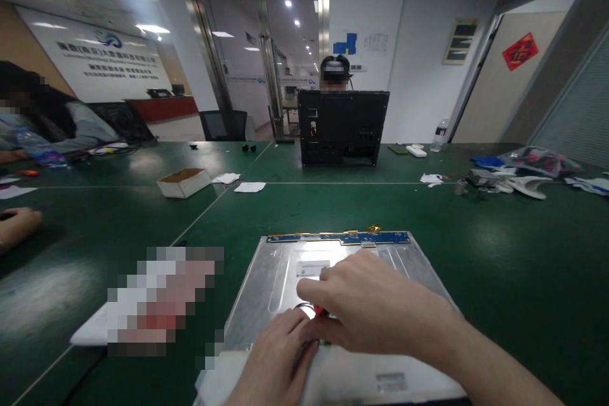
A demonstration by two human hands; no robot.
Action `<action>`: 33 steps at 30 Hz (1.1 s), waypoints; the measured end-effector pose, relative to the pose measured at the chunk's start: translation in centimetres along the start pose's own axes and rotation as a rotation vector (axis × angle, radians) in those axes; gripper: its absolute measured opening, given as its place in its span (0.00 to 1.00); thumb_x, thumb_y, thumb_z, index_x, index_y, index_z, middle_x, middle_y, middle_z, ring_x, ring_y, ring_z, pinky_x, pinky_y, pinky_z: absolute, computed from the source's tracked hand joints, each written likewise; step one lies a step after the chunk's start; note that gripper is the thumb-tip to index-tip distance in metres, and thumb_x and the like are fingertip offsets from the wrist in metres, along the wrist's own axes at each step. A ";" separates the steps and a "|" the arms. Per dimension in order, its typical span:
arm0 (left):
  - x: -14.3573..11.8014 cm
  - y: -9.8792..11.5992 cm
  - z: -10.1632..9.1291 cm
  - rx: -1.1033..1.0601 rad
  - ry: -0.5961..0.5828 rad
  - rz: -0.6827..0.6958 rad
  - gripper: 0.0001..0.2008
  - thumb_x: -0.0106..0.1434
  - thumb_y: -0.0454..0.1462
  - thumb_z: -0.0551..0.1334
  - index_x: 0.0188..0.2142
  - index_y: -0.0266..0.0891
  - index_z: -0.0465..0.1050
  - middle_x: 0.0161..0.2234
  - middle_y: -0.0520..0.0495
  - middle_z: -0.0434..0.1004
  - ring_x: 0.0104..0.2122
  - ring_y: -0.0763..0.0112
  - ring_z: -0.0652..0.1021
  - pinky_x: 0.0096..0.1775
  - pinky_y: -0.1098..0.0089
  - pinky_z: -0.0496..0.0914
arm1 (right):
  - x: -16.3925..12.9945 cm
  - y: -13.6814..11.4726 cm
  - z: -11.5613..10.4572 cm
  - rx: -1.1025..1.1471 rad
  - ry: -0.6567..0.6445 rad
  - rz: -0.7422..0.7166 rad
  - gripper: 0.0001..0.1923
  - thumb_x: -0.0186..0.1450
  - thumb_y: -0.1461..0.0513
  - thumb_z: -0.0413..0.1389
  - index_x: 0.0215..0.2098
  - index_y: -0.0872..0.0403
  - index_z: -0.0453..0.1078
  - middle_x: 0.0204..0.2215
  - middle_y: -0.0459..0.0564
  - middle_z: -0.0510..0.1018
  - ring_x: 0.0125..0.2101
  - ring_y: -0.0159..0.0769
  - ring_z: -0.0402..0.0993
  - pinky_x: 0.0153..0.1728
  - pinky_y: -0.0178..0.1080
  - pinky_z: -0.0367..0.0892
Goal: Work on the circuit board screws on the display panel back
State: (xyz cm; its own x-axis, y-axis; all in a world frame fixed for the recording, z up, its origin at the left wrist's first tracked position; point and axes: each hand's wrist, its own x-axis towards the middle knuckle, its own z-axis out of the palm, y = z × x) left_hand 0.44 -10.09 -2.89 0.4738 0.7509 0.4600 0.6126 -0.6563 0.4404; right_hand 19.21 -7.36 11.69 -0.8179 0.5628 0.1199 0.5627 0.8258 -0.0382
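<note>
A flat metal-backed display panel lies on the table in front of me, with a narrow blue circuit board along its far edge. Over the middle of the panel my right hand is closed, and a small red-orange object shows by its thumb and fingers. Most of that object is hidden, so its kind is unclear. My left hand lies against it at the near part of the panel, fingers curled together; what they hold, if anything, is hidden. A thin dark loop shows just above the left fingers.
Beyond the panel stands a black monitor-like casing, with a person behind it. A small open box and paper scraps lie left of centre. Parts and bags are at the right; a bottle stands behind. Another person's hand rests far left.
</note>
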 end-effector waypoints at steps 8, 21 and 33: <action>0.3 0.4 -0.4 0.000 -0.021 0.013 0.10 0.61 0.28 0.54 0.37 0.42 0.71 0.36 0.45 0.77 0.35 0.62 0.78 0.35 0.66 0.73 | 0.0 -0.3 -0.4 0.011 0.013 -0.026 0.06 0.62 0.62 0.52 0.38 0.54 0.64 0.29 0.47 0.77 0.23 0.33 0.69 0.18 0.37 0.43; 0.1 0.1 -0.1 -0.009 0.003 0.008 0.11 0.61 0.28 0.54 0.38 0.42 0.71 0.37 0.45 0.77 0.36 0.62 0.78 0.36 0.67 0.73 | 0.0 -0.1 -0.1 -0.023 0.010 -0.002 0.07 0.67 0.58 0.51 0.36 0.53 0.66 0.25 0.47 0.77 0.22 0.34 0.71 0.19 0.38 0.41; -0.1 -0.1 0.0 -0.001 -0.038 -0.022 0.11 0.62 0.29 0.54 0.39 0.41 0.72 0.37 0.44 0.76 0.38 0.60 0.77 0.37 0.65 0.73 | -0.1 0.0 -0.2 0.032 -0.002 0.011 0.08 0.66 0.57 0.51 0.38 0.53 0.66 0.26 0.46 0.76 0.22 0.32 0.67 0.20 0.37 0.43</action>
State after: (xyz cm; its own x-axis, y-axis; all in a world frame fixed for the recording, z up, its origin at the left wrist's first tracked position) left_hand 0.30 -10.14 -2.99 0.4840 0.7671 0.4211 0.6221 -0.6401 0.4509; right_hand 19.29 -7.39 11.85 -0.8117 0.5722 0.1172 0.5679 0.8200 -0.0710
